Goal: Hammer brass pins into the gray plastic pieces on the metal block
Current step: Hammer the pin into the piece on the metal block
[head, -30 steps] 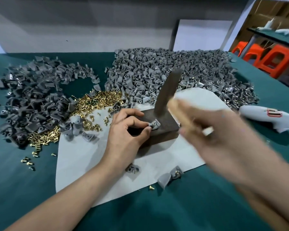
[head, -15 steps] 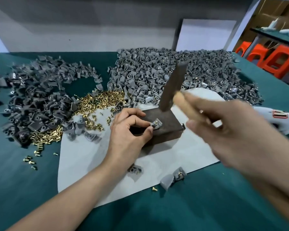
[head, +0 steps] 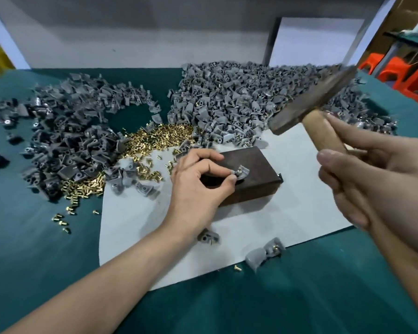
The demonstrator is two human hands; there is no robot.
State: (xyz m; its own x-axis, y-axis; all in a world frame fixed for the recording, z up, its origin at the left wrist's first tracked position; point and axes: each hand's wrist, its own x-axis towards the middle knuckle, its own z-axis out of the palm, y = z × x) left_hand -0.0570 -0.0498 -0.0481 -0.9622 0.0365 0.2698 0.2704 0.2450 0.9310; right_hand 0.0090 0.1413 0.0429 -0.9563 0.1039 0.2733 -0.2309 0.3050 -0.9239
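Heaps of pieces (head: 239, 100) and pins (head: 159, 138) lie behind the block (head: 256, 179); left hand (head: 198, 184) pinches one piece (head: 240, 171) on it, right hand (head: 377, 179) grips hammer (head: 311, 100) above.

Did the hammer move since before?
Yes. The hammer in the right hand has swung up and right, away from the block where the left hand pinches a piece.

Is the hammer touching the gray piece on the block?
No, the hammer is raised in the right hand, clear of the gray piece the left hand pinches on the metal block.
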